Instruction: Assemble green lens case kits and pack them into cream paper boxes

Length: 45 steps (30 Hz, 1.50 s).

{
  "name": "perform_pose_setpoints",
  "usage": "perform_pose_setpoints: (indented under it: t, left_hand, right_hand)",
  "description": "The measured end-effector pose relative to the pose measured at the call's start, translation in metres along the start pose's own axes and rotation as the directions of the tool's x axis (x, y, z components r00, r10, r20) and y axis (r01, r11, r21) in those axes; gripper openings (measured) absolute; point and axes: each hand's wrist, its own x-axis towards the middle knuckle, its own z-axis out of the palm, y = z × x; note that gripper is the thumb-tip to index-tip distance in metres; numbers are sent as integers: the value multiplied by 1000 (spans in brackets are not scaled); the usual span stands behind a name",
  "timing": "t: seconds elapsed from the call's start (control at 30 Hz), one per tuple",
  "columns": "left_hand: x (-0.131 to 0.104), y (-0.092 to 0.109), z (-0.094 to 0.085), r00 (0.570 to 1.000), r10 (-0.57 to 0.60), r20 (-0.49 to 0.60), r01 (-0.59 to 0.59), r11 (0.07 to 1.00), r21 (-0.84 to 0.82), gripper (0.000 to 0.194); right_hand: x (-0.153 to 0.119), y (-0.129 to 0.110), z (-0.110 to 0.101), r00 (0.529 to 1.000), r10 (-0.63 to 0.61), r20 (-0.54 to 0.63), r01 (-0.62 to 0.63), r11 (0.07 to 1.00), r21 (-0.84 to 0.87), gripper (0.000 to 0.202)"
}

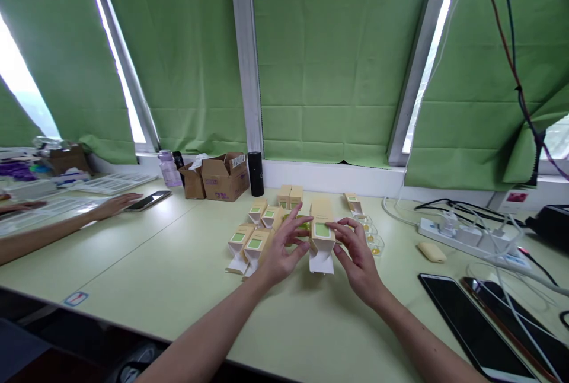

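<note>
A cream box with a green panel stands on the table between my two hands, its white end flap folded out toward me. My right hand touches the box's right side with curved fingers and thumb. At its left, my left hand has its fingers spread, close to the box; whether the fingertips touch it is unclear. Beside my left hand several similar boxes lie with flaps open. Two closed-looking boxes stand behind. Clear round containers with yellow contents sit right of my right hand, partly hidden by it.
A power strip with cables, a cream case and dark phones lie at the right. Cardboard boxes and a black bottle stand behind. At the left, another person's hand is beside a phone.
</note>
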Motion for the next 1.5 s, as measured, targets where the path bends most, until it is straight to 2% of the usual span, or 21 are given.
perform_pose_setpoints:
  t: [0.2, 0.6, 0.8, 1.1, 1.5]
  left_hand:
    - [0, 5, 5, 1000, 26, 3, -26, 993, 111, 47]
    - [1, -5, 10, 996, 57, -71, -46, 989, 141, 41]
    - [1, -7, 11, 996, 56, -76, -45, 989, 139, 40]
    - [-1, -11, 14, 996, 54, -67, -43, 987, 155, 41]
    - [-2, -10, 14, 997, 41, -64, -29, 985, 169, 40]
  right_hand:
    - [-1, -5, 0, 999, 24, 32, -25, 999, 26, 40]
    - [-2, -5, 3, 999, 33, 15, -34, 998, 53, 36]
    - [-2, -5, 4, 999, 48, 23, -50, 993, 104, 37]
    - [0, -2, 8, 995, 89, -48, -81, 986, 146, 30]
    - [-1, 2, 10, 987, 143, -70, -132, 981, 142, 26]
